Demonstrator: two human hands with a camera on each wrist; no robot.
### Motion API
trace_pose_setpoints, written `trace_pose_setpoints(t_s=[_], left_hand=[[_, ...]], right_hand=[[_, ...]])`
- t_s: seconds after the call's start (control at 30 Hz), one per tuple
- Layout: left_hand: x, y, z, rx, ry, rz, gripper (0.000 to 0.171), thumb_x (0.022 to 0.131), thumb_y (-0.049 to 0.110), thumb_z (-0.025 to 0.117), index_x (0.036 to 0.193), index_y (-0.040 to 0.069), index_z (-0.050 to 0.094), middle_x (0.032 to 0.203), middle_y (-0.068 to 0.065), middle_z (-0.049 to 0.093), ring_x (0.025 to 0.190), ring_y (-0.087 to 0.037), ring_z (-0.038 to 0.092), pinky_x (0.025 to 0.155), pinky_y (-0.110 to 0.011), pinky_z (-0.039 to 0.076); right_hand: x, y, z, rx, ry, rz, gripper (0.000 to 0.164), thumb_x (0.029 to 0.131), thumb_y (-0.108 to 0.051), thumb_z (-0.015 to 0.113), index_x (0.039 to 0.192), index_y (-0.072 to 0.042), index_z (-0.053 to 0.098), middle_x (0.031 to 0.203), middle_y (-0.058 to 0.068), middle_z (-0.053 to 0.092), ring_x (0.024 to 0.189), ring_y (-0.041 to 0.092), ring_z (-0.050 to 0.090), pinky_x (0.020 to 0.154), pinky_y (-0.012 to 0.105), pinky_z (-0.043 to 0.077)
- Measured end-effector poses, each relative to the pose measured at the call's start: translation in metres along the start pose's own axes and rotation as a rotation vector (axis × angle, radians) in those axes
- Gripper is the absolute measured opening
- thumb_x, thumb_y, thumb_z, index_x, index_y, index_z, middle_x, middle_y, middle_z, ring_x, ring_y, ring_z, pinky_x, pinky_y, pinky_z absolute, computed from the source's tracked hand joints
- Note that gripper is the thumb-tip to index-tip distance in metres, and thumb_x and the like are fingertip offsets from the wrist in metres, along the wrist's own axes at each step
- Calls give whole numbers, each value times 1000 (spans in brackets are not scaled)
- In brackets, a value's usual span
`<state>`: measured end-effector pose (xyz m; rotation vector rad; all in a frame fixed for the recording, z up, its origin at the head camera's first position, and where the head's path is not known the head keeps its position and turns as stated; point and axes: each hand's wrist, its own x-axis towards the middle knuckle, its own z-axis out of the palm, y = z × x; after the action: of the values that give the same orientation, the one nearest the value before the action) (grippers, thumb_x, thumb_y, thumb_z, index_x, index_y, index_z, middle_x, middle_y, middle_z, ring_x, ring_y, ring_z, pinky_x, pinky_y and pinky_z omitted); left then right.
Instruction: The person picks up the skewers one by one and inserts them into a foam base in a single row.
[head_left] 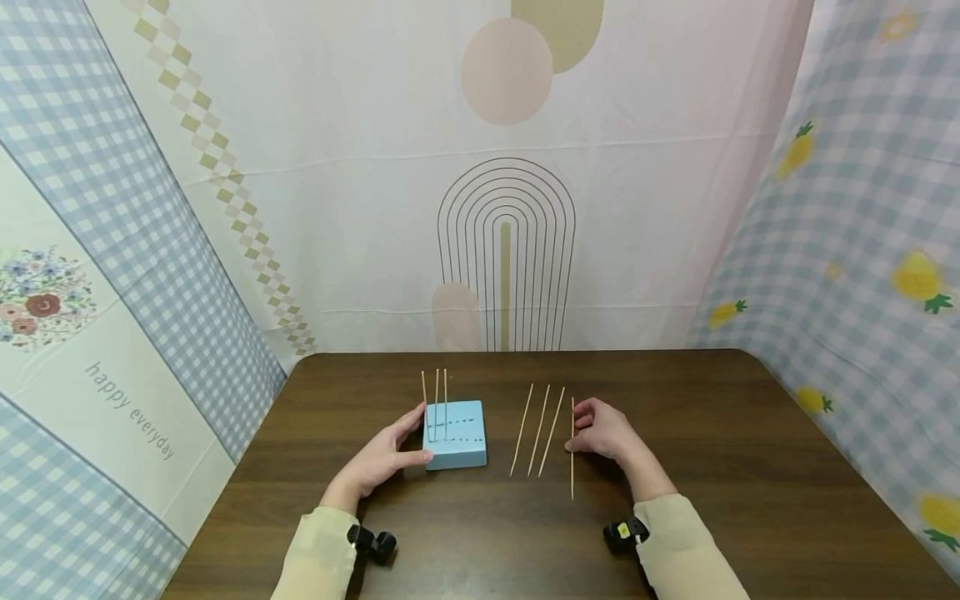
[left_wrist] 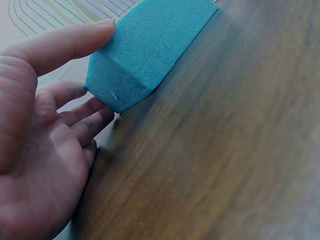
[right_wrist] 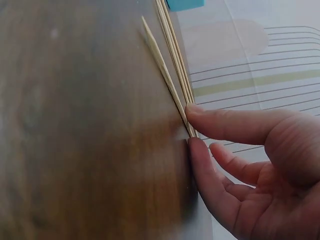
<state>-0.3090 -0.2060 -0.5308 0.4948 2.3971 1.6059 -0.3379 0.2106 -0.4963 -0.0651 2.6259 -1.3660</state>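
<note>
A light blue foam block (head_left: 457,459) with rows of dark marks on top lies on the table. Three thin bamboo skewers (head_left: 437,392) stand upright in its left part. My left hand (head_left: 384,457) holds the block by its left side, thumb at the near corner and fingers farther back; the left wrist view shows the thumb against the foam (left_wrist: 150,45). To the right, my right hand (head_left: 609,432) pinches a bamboo skewer (head_left: 572,482) between thumb and index finger. In the right wrist view this skewer's pointed end (right_wrist: 152,42) lies close above the tabletop.
Three more bamboo skewers (head_left: 539,433) lie side by side, slightly slanted, between the block and my right hand. The brown wooden table (head_left: 480,542) ends at a patterned cloth backdrop (head_left: 375,250), with checked cloths on both sides.
</note>
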Motion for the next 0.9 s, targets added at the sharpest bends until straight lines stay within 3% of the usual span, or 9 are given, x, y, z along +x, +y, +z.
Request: trace_pose_setpoints(t_s=[0.53,0.9], left_hand=[[1,0,1,-7,3,-4,96,96,23,82,171,8,24,177,-13,20,163,-37,16,127,-60,15],[0,0,0,-5,1,-4,96,97,23,82,171,7,24,177,-14,20,163,-36,15,127,-59,15]], right_hand=[[-1,0,3,95,65,46,62,67,15,82,125,9,60,110,23,65,86,26,67,67,33,63],[-1,0,-1,122,41,72,65,69,16,78,130,8,59,111,22,62,85,27,66,66,34,63]])
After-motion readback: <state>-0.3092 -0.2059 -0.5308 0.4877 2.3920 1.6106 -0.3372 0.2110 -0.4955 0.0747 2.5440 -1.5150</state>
